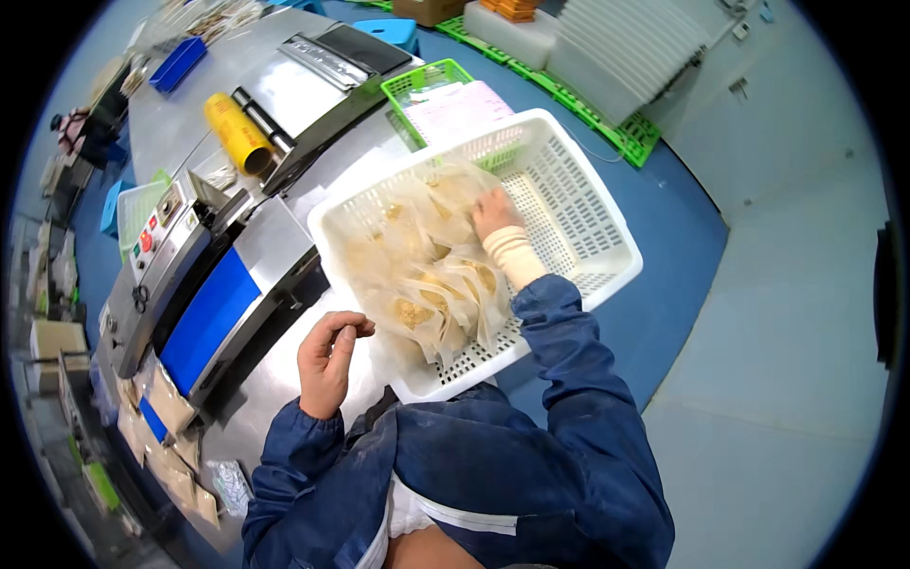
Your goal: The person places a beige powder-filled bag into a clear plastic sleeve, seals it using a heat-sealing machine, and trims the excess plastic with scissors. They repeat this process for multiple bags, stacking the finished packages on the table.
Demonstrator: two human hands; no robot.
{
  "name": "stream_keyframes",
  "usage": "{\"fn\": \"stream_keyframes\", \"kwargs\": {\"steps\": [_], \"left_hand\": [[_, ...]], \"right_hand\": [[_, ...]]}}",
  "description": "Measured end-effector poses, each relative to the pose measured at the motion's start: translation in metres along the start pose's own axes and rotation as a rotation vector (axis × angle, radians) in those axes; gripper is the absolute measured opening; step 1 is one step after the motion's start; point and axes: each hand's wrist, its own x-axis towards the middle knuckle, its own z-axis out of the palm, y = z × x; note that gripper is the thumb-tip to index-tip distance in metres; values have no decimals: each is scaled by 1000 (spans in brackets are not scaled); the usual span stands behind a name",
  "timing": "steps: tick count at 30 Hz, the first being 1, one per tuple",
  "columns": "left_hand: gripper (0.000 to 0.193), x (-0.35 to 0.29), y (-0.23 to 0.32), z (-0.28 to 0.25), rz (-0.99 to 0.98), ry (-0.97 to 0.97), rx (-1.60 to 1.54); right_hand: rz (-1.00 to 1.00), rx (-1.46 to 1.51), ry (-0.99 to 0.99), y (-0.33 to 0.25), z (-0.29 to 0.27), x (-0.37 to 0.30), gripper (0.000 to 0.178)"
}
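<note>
A large white perforated plastic basket (621,248) stands tilted in front of me. Its left half is packed with upright, translucent pouches (444,294) of tan, grainy contents. My right hand (497,214) reaches inside, fingers curled at the top of a pouch along the right side of the bunch; its fingertips are partly hidden. A cream cuff covers that wrist below a blue sleeve. My left hand (330,360) hovers by the basket's near-left side, fingers bent and thumb close against them, with nothing visible in the grasp.
Left of the basket, a sealing machine (156,242) with a blue conveyor belt (209,318) stands on the steel table, filled bags (169,403) at its near end. Beyond are a yellow film roll (237,135), a green basket (403,87) holding paper, and stacked white trays (616,52).
</note>
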Motion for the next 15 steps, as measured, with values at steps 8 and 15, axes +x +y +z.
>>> {"fn": "stream_keyframes", "kwargs": {"steps": [8, 15], "left_hand": [[16, -2, -5, -1, -29, 50, -90], [17, 23, 3, -16, 59, 13, -61]], "right_hand": [[-108, 372, 366, 59, -38, 51, 11], [-278, 549, 459, -22, -168, 52, 10]]}}
